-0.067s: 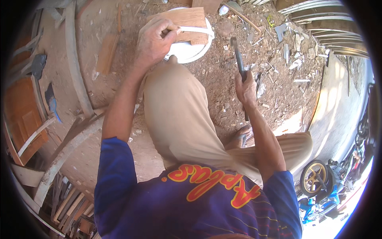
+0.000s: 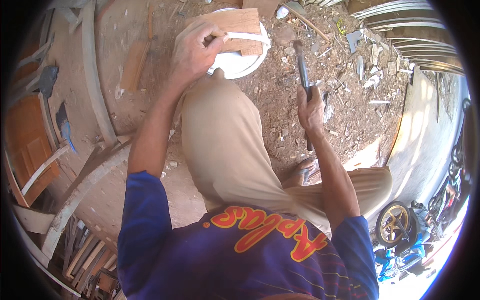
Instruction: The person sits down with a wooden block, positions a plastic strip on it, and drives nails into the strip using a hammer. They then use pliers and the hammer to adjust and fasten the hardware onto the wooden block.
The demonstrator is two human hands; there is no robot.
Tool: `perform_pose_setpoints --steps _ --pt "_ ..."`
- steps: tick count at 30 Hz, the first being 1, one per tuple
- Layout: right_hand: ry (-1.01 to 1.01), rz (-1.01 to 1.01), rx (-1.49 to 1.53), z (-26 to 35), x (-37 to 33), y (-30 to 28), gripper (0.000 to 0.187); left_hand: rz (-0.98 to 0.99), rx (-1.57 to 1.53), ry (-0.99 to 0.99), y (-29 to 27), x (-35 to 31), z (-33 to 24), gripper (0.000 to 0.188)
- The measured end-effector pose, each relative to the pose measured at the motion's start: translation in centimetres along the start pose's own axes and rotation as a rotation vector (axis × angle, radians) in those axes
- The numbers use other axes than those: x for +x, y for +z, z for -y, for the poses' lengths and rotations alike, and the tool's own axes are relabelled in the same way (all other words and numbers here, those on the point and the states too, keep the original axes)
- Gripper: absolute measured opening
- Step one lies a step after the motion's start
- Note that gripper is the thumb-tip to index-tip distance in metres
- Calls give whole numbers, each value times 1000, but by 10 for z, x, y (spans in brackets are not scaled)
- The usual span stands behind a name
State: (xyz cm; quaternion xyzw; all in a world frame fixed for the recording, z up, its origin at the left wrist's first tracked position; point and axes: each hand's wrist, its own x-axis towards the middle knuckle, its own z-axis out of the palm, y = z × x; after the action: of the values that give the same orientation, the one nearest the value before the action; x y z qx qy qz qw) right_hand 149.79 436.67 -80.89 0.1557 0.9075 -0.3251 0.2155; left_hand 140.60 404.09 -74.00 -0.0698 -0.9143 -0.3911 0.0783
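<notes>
My left hand is closed in a pinch on the near end of a narrow white strip. That strip crosses a flat brown wooden block and reaches past its right edge. Under the block is a round white bucket, its rim partly covered. Off to the right, my right hand is wrapped round the handle of a hammer. The dark hammer head points away from me, above the littered ground, apart from the block.
Wood chips and scraps litter the dirt ground. Curved timber pieces and a panelled wooden door lie at the left. Stacked wood sits lower left. A pale board and a blue motorcycle are at the right.
The hammer has tilted slightly, its head moving a little to the right and away from me. My left hand, the strip and the block have barely shifted.
</notes>
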Motion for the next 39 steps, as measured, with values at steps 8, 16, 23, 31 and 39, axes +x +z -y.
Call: perform_pose_setpoints --steps 8,16,23,31,39 --pt "-392 151 212 113 -59 -58 48 5 -87 -14 -2 -3 9 13" --pt "-362 199 77 125 -54 -46 44 8 18 32 -5 0 8 14" --pt "-389 151 129 111 -52 -36 38 46 -28 -48 -5 0 2 17" --pt "-315 191 115 118 -53 -32 39 200 -126 -160 -21 1 5 26" --pt "-214 189 125 123 -50 -32 41 290 -189 -250 -24 17 -2 30"
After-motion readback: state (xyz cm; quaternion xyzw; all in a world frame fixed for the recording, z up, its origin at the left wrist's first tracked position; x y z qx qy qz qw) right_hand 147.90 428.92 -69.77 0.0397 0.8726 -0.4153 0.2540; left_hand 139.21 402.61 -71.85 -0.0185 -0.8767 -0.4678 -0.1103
